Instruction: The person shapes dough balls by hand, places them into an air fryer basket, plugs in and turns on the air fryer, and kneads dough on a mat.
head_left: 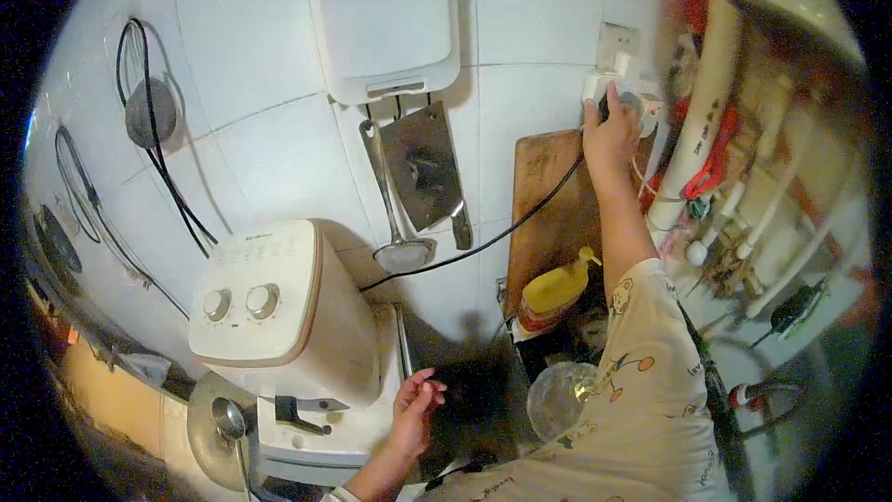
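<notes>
My right hand (613,135) reaches up to the wall and grips a black plug (604,110) at a white socket adapter (595,85). Whether the plug's prongs sit fully in the socket is hidden by the fingers. From the plug a black cord (497,244) runs down left behind a white air fryer (344,316) with two knobs. Low in front, my left hand (413,414) hovers beside the air fryer's base, its fingers loosely bent and apart, holding nothing. Above the adapter is a wall outlet (616,42).
A wooden cutting board (534,195) leans on the wall behind a yellow-topped bottle (556,288). A cleaver (423,167) and a skimmer (390,204) hang beneath a white wall box (386,33). A ladle (229,420) lies lower left; a pipe (701,121) stands right.
</notes>
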`<state>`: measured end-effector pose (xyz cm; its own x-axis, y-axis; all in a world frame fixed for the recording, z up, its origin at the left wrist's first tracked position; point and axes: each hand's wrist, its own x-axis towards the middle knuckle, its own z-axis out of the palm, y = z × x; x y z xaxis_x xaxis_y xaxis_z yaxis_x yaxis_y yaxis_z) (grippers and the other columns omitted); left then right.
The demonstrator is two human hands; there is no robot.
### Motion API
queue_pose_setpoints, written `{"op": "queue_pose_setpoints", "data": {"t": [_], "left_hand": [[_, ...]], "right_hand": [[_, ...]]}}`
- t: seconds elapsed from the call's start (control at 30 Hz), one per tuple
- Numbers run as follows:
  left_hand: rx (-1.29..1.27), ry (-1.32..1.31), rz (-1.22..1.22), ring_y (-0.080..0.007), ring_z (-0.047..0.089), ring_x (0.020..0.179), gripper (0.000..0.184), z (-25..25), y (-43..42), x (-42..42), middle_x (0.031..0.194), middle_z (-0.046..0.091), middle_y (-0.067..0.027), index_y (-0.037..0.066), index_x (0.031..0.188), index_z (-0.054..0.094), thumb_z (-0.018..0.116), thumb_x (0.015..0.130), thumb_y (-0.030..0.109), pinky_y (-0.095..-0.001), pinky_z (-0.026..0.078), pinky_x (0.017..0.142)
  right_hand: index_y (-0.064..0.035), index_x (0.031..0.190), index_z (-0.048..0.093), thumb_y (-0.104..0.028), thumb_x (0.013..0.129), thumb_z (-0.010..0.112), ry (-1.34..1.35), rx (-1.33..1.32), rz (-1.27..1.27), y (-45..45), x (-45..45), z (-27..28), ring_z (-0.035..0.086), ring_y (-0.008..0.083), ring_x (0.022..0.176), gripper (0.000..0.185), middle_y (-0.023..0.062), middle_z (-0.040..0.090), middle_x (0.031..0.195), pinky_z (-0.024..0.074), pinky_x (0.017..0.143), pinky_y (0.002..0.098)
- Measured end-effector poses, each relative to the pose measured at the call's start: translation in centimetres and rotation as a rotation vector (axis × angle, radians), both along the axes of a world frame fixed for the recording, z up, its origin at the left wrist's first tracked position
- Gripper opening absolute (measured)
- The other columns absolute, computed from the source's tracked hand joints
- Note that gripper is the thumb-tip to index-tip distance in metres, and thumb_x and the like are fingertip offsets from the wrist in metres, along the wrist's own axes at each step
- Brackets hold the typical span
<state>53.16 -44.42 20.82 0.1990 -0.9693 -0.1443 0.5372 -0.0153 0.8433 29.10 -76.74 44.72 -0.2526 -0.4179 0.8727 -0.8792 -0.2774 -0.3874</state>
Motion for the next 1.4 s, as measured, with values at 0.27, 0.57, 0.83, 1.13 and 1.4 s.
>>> {"op": "queue_pose_setpoints", "data": {"t": [0.27,0.57,0.83,1.13,1.4], "left_hand": [[0.034,0.012,-0.011,-0.0144,0.053,0.08,0.036,-0.8,0.3,0.2,0.094,0.058,-0.0063,0.008,0.119,0.048,0.057,0.088,0.025,-0.0267,0.044,0.074],[-0.026,-0.036,0.059,-0.0112,0.051,0.08,0.033,-0.4,3.3,1.9,0.094,0.058,-0.0038,0.006,0.116,0.051,0.056,0.089,0.023,-0.0245,0.042,0.076],[0.002,-0.037,0.175,-0.0098,0.052,0.082,0.03,-0.8,8.8,4.0,0.095,0.058,-0.0025,0.004,0.114,0.052,0.056,0.089,0.02,-0.0221,0.041,0.077],[0.013,-0.015,0.303,-0.0111,0.053,0.086,0.03,-2.3,15.1,6.2,0.098,0.059,-0.005,0.003,0.112,0.053,0.058,0.088,0.02,-0.0247,0.042,0.078],[0.029,-0.01,0.3,-0.0106,0.052,0.085,0.031,-2.8,17.9,6.6,0.094,0.058,-0.003,0.003,0.113,0.054,0.058,0.087,0.02,-0.0244,0.042,0.077]], "right_hand": [[-0.0115,0.127,0.048,-0.038,0.084,0.05,0.019,0.293,-0.167,-0.2,0.5,1.6,0.044,0.041,0.112,0.051,0.0275,0.05,0.117,0.0313,0.098,0.0488],[-0.0063,0.111,0.058,-0.018,0.078,0.063,0.251,-0.033,0.544,7.6,8.7,1.4,0.05,0.0323,0.107,0.036,0.0165,0.057,0.111,0.0375,0.094,0.0412],[-0.0092,0.115,0.057,-0.014,0.076,0.064,0.885,0.256,1.596,17.2,28.8,-0.2,0.045,0.0269,0.11,0.04,0.0091,0.054,0.118,0.0357,0.095,0.0364],[-0.0151,0.113,0.06,-0.032,0.074,0.063,1.189,0.411,1.446,18.1,33.2,-1.7,0.044,0.0302,0.112,0.042,0.0109,0.055,0.11,0.0371,0.093,0.0425],[-0.0049,0.108,0.061,-0.039,0.077,0.061,1.106,0.511,1.017,21.8,32.8,-2.1,0.048,0.0318,0.108,0.046,0.0171,0.056,0.111,0.036,0.093,0.0434]]}}
